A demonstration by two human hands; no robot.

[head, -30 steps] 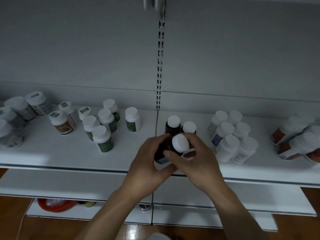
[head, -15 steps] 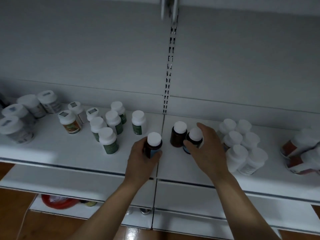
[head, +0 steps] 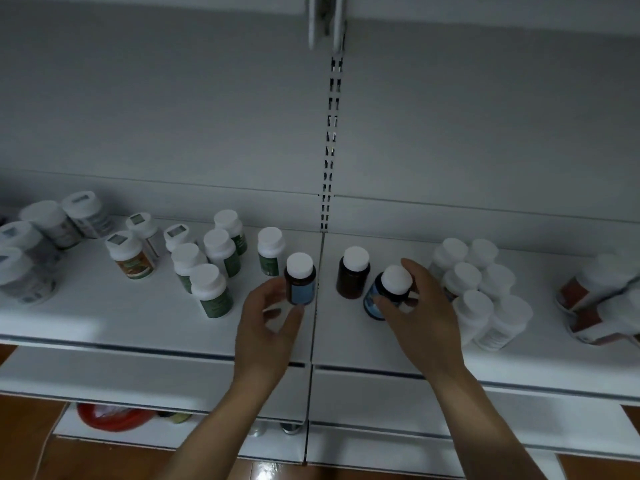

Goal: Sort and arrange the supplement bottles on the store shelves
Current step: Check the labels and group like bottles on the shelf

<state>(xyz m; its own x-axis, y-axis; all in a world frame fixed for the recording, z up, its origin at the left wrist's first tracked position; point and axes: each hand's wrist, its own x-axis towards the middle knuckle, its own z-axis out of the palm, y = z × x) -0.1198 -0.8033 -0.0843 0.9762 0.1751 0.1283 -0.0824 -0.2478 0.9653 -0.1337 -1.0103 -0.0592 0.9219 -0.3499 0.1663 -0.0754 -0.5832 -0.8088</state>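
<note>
Bottles look light, likely plastic and slick, so we'd take them round the body, under the cap. Our left hand [head: 268, 327] pinches the blue-label amber bottle [head: 300, 285] between thumb and fingers, just left of the shelf [head: 104, 317] seam. Our right hand [head: 422, 317] curls round a tilted second amber bottle [head: 394, 280]. A second ago both hands shared one bottle.

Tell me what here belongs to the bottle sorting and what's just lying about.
Job: left hand holding left brown bottle; right hand gripping tilted brown bottle; middle brown bottle; green-label bottles; white bottles.
Lying about: red object down below.
</note>
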